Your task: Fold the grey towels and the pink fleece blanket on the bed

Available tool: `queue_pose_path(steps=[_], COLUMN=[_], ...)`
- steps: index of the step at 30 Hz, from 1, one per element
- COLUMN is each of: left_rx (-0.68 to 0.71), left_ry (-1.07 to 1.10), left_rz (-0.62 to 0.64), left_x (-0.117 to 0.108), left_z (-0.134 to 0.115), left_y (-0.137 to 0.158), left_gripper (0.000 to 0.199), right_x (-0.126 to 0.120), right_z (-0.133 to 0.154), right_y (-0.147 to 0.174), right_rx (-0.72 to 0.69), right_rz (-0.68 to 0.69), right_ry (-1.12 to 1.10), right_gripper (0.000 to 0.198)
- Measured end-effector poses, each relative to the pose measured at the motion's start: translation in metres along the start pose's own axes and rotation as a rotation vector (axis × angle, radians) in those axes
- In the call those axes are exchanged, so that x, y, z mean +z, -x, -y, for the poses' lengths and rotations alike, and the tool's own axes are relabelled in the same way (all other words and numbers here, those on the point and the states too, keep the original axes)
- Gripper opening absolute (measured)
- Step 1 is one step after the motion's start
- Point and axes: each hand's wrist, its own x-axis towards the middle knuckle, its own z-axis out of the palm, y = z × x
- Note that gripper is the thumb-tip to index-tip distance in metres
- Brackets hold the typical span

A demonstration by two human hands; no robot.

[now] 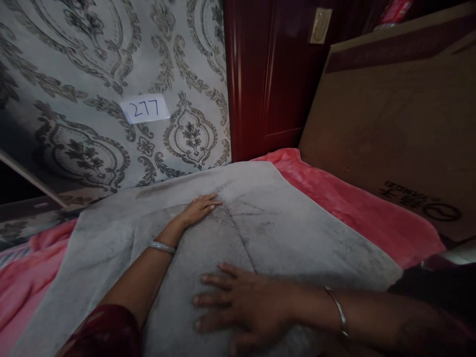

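Note:
A grey plush blanket (297,228) lies spread out before me, with a folded flap whose edge runs lengthwise near its middle. My left hand (201,208) rests on the far part of that flap, fingers stretched out and pointing right beside the fold edge. Nearer to me, my right hand (247,305) is spread wide over the grey fabric, palm down, its fingers pointing left. Neither hand grips anything. A bracelet circles each wrist.
Pink-red plush cloth (334,198) shows beneath the blanket on both sides. At the right stands a large cardboard box (386,124) with a red object (396,11) on top. Patterned wallpaper (189,129) bearing a paper marked 277 (145,109) and a dark red panel (282,74) rise behind.

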Motion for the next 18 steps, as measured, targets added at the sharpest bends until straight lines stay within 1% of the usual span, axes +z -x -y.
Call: queue_pose_path(steps=[2,4,6,7,9,11,13,15,18], left_rx=[-0.023,-0.037,-0.032,-0.025,-0.016,-0.028,-0.073,-0.134,-0.202], left_ry=[-0.065,-0.116,-0.132,-0.127,-0.096,-0.063,-0.048,-0.047,-0.072], left_rz=[0.011,0.016,0.006,0.002,0.011,0.048,0.076,0.096,0.069], left_x=[0.000,-0.005,-0.017,-0.025,-0.044,-0.060,-0.067,-0.062,-0.038], left_z=[-0.006,-0.013,-0.019,-0.021,-0.024,-0.025,-0.024,-0.021,-0.013], left_y=[-0.001,0.002,0.011,0.018,0.034,0.054,0.073,0.088,0.102], left_gripper=[0.047,0.048,0.050,0.053,0.058,0.062,0.063,0.062,0.056], right_x=[0.005,0.003,-0.005,-0.010,-0.020,-0.026,-0.027,-0.022,-0.008], right_z=[0.028,0.047,0.055,0.054,0.044,0.025,0.001,-0.020,-0.039], right_y=[0.014,0.020,0.017,0.012,-0.006,-0.032,-0.060,-0.084,-0.104], right_rx=[-0.051,-0.093,-0.081,-0.058,-0.013,-0.008,-0.011,0.007,0.047], right_rz=[0.028,0.055,0.045,0.020,-0.045,-0.091,-0.106,-0.094,-0.068], right_ry=[-0.054,-0.114,-0.150,-0.151,-0.121,-0.069,-0.015,0.034,0.100], right_gripper=[0.054,0.054,0.055,0.057,0.060,0.060,0.056,0.054,0.061])
